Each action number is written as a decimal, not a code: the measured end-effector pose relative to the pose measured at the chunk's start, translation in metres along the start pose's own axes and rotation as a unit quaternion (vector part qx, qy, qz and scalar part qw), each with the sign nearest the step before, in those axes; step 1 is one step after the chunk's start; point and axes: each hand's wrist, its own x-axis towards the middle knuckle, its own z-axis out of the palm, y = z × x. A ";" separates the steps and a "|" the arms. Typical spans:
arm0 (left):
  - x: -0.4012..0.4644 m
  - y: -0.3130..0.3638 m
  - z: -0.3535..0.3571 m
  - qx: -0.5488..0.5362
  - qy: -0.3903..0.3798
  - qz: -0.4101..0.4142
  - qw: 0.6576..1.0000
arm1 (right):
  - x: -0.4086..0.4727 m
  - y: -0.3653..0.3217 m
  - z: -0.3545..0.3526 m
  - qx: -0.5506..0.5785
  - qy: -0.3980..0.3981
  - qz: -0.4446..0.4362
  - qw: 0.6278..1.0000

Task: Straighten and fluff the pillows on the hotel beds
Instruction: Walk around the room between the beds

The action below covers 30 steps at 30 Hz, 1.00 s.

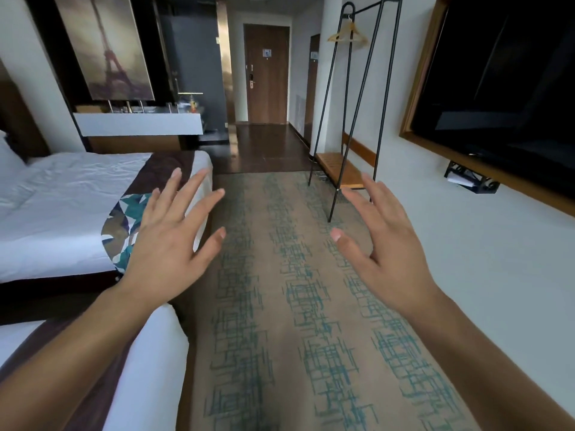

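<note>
Both hands raised in front, over the carpet (280, 306) aisle, backs to the camera. Left hand (169, 241) spread wide, fingers straight and fanned, holding nothing; it overlaps the foot corner of the far bed (62, 206) in view, contact not apparent. Right hand (382, 241) also wide, fingers straight and splayed, empty, held over the carpet to the right of the far bed.

Far bed: white duvet, dark brown runner (158, 169) across its foot end with a teal-and-white patterned section hanging over the edge. One pillow (7, 160) shows only as a white corner at the head of the far bed, at the left margin of the view; its shape cannot be judged.

Near bed (149, 353): white corner with a brown runner, closer to the camera than the far bed, under the left forearm.

Right of the far bed, across the carpet: black metal coat rack (351, 119) with one wooden hanger (347, 34); wall-mounted television (504, 88) in a wooden frame. Beyond the far bed: white bench (137, 124), tower picture (105, 45) above it, wooden door (266, 76) at the corridor end.
</note>
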 end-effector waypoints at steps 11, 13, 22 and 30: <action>0.152 -0.156 0.079 0.020 -0.002 0.003 1.000 | 0.185 0.030 0.118 0.006 0.034 -0.011 0.999; 0.175 -0.185 0.090 0.031 -0.005 0.002 0.999 | 0.214 0.034 0.142 0.006 0.036 -0.007 0.999; 0.256 -0.302 0.165 0.078 0.005 -0.012 0.997 | 0.341 0.075 0.250 0.011 0.027 -0.028 0.999; 0.347 -0.374 0.211 0.134 0.070 -0.039 0.988 | 0.470 0.133 0.320 0.056 0.022 -0.042 0.997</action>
